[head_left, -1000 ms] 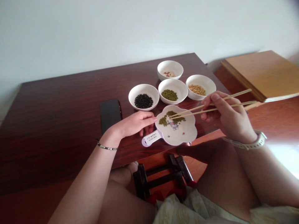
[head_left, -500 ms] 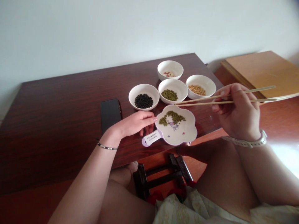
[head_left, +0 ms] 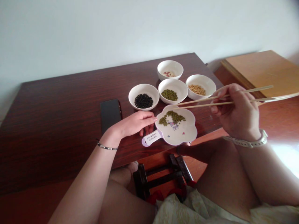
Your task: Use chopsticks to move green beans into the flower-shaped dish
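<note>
My left hand (head_left: 142, 122) is closed at the left rim of a white flower-shaped dish (head_left: 187, 126) with a lilac edge and a labelled handle. Its fingers curl partly under the dish. Green mung beans (head_left: 175, 116) lie in the dish's far part, around a cartoon print. My right hand (head_left: 238, 109) grips a pair of wooden chopsticks (head_left: 203, 105). Their slightly parted tips are over the dish's far rim, close to the white bowl of mung beans (head_left: 183, 90); I cannot make out any bean between them.
Beyond the dish stand a bowl of black beans (head_left: 132, 95), a bowl of yellow soybeans (head_left: 211, 85) and a bowl with a few reddish-white pieces (head_left: 161, 71). A dark phone (head_left: 109, 113) lies left on the brown table (head_left: 65, 115). A wooden board (head_left: 261, 71) is at right.
The chopstick tips have shifted slightly nearer to me, from the dish's far rim to just inside it. My left hand and the dish have stayed put.
</note>
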{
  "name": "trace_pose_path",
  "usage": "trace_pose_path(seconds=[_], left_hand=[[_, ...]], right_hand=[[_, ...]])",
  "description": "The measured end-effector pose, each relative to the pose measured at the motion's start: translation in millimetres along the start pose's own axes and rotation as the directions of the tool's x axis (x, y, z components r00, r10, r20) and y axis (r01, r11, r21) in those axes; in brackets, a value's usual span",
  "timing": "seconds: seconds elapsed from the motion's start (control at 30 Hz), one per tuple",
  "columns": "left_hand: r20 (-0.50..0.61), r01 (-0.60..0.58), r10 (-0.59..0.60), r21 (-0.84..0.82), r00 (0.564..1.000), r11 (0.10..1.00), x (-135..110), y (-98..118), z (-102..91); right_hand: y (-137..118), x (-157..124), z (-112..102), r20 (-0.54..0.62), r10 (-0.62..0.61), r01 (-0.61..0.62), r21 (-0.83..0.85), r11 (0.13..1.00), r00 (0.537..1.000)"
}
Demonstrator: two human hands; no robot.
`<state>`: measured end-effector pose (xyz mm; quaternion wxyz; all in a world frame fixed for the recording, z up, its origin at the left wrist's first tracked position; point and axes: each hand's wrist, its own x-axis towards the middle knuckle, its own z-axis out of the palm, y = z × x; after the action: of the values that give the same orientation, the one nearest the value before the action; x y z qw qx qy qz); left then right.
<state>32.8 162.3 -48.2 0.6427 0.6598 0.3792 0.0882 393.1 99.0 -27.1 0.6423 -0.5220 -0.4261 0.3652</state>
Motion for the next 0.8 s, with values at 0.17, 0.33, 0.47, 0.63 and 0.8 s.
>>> trace_pose_path(seconds=[0.17,0.33,0.47,0.63,0.8], left_hand=[[-0.005,0.019,-0.019,-0.021,1.000,1.000,-0.4,1.5,0.8],[-0.007,0.021,-0.021,-0.022,1.000,1.000,-1.0,3.5,1.8],[-0.004,0.009,-0.009,-0.026,1.000,1.000,-0.1,1.2,1.1],[0.000,-0.001,0.001,-0.030,1.000,1.000,0.2,-0.8,0.7],[-0.009,0.004,-0.004,-0.014,1.000,1.000,-0.1,-0.1,1.1]], right_hand=[[-7.3,-13.8,9.0,0.140,0.109,-0.094,-0.112,0.989,0.984],[-7.5,-16.3,11.3,0.187,0.093,-0.068,-0.138,0.988,0.978],[-4.6,-14.9,9.2,0.168,0.104,-0.081,-0.140,0.987,0.980],[-1.9,-14.0,8.3,0.152,0.144,-0.126,-0.123,0.984,0.978],[-0.5,-14.0,7.5,0.179,0.121,-0.098,-0.129,0.987,0.976]])
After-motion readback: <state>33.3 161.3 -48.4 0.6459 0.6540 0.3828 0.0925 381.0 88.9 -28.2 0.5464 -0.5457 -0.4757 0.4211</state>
